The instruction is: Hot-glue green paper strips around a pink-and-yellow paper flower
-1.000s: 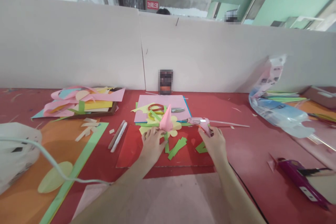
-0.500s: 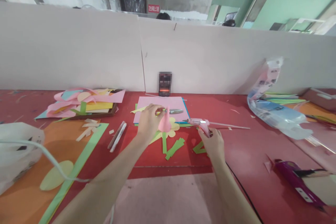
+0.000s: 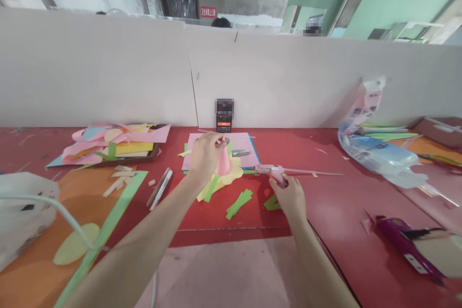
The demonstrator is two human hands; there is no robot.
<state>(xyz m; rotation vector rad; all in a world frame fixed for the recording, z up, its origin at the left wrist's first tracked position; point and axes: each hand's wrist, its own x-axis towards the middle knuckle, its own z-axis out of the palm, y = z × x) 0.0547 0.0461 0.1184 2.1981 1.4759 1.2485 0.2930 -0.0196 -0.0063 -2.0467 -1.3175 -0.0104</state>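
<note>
- With our left hand we pinch the upright pink cone (image 3: 224,163) near its tip, at the far edge of the red board (image 3: 260,219); of our two hands, this left one (image 3: 205,154) partly hides it.
- Our right hand (image 3: 290,196) grips the pink glue gun (image 3: 267,169) near the board's far right corner.
- We see green strips (image 3: 239,204) on the board.

I see a person's two bare arms, clock read from their place | left forearm (image 3: 144,228) slanting toward 1 o'clock | left hand (image 3: 205,155) near 12, back uppermost, thumb and fingers pinched | right forearm (image 3: 315,252) slanting toward 11 | right hand (image 3: 291,196) at 1, nearer the body, fingers curled in a grip
</note>
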